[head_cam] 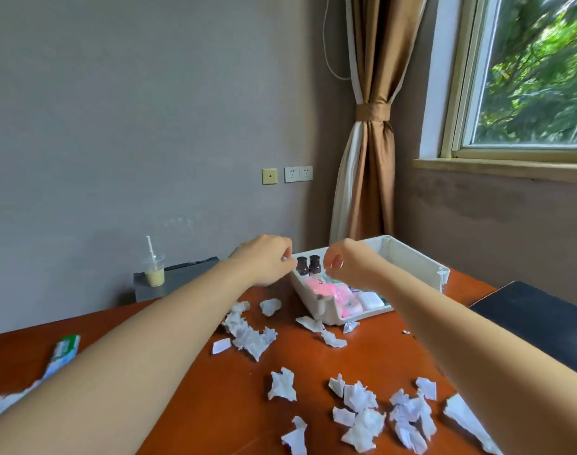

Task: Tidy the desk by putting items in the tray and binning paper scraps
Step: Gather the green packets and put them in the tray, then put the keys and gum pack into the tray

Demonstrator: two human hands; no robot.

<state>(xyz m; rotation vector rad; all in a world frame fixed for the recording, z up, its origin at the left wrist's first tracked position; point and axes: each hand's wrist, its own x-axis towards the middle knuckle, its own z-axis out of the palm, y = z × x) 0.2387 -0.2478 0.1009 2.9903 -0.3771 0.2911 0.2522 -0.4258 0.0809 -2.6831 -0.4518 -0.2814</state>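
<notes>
a person's left hand (264,261) and right hand (344,264) reach over the far end of an orange-brown desk (188,402), meeting at the white tray (412,257) by the wall. the left hand's fingers are curled at the tray's near-left rim, and it cannot be told whether they pinch anything. the right hand hangs loosely curled above the tray with nothing visible in it. inside stand two dark bottles (308,265), upright and side by side between the hands, with a pink packet (328,292) in front of them. torn paper scraps (362,412) litter the desk in loose clusters, some just beside the tray's front wall. a green-and-white tube (64,351) lies well apart at the left edge. the scraps look feather-light, soft and crumpled, likely to scatter if swept fast. they are best raked into a heap and squeezed in a cupped handful, with strays pinched by a raised crease. the tube looks light and pliable and would take a grip across its middle. no bin is in view. a cup (155,272) with a straw stands on a grey side table.
</notes>
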